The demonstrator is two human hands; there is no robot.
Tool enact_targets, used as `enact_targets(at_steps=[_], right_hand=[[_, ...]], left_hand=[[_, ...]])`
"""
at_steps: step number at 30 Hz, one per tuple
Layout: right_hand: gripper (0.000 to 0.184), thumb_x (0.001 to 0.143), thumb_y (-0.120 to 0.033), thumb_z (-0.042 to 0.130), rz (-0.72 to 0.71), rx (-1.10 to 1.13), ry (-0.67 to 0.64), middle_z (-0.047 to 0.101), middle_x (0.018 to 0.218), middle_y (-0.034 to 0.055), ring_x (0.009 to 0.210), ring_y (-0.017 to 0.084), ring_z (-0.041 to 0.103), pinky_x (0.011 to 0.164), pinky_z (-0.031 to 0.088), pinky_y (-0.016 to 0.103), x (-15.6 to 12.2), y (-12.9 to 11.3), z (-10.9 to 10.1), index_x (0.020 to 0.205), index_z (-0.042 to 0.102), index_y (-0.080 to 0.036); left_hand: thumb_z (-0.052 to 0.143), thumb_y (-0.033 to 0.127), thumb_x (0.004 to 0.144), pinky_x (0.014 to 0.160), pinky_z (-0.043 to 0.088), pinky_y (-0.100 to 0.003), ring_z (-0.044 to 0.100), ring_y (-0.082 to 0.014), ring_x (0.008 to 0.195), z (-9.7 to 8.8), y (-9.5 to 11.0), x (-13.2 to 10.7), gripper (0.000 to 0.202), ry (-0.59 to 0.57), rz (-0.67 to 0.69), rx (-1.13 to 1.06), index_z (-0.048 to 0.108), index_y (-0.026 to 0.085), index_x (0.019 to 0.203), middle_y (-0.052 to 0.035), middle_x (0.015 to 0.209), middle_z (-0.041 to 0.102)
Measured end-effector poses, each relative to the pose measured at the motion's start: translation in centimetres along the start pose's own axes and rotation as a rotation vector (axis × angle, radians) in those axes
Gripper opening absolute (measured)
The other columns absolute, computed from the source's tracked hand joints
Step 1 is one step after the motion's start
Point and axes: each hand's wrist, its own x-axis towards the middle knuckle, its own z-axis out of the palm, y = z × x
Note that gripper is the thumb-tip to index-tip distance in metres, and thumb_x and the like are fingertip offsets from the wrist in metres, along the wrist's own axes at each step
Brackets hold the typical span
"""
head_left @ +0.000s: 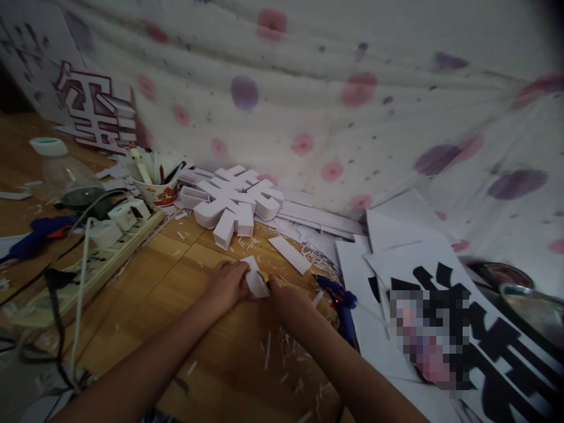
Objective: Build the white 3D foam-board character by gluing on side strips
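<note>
Pressing on a small white card piece (256, 283), the person's left hand (227, 285) is lying knuckles-up on the wooden desk (207, 364), its fingers drawn together and clamped on the piece's left edge. The right hand (288, 299) is meeting it from the other side, closed around a yellow-and-black tool (265, 281) whose tip is touching the piece's right edge; the tool's kind is too small to tell. The card piece is sitting flat on the desk between the two hands, near the middle of the view.

Items lying around them:
- paper shavings (286, 346), scattering across the desk just below the hands;
- a white strip (289, 254), lying just beyond the hands;
- a blue glue gun (341, 299), resting just right of the right hand;
- a white block character (238, 202), standing further back against the spotted cloth (352, 88);
- a paper cup (159, 191) holding pens, sitting left of the character;
- a power strip (106, 249) carrying white plugs, running along the left;
- a second blue glue gun (39, 230), lying at the far left;
- white sheets (396, 235) printed with black strokes, overlapping on the right.
</note>
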Motion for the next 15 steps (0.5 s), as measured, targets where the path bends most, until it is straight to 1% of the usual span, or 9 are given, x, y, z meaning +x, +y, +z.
enact_targets(at_steps=[4, 15], right_hand=[[0.055, 0.085, -0.006, 0.04, 0.001, -0.013, -0.018, 0.069, 0.095, 0.0177, 0.087, 0.028, 0.067, 0.068, 0.052, 0.036, -0.13, 0.05, 0.15, 0.138, 0.026, -0.006], [0.06, 0.084, -0.003, 0.039, 0.005, -0.037, -0.032, 0.069, 0.094, 0.0178, 0.087, 0.027, 0.067, 0.069, 0.051, 0.036, -0.42, 0.37, 0.64, 0.141, 0.021, -0.008]], left_hand=[[0.076, 0.041, 0.058, 0.091, 0.033, -0.036, 0.059, -0.0247, 0.1, 0.19, -0.17, 0.09, 0.05, 0.001, 0.0, -0.003, 0.057, 0.021, 0.099, -0.0059, 0.104, 0.066], [0.077, 0.04, 0.056, 0.089, 0.034, -0.037, 0.059, -0.0253, 0.098, 0.34, -0.43, 0.19, 0.053, 0.006, 0.001, 0.008, 0.057, 0.02, 0.1, -0.0068, 0.103, 0.067]])
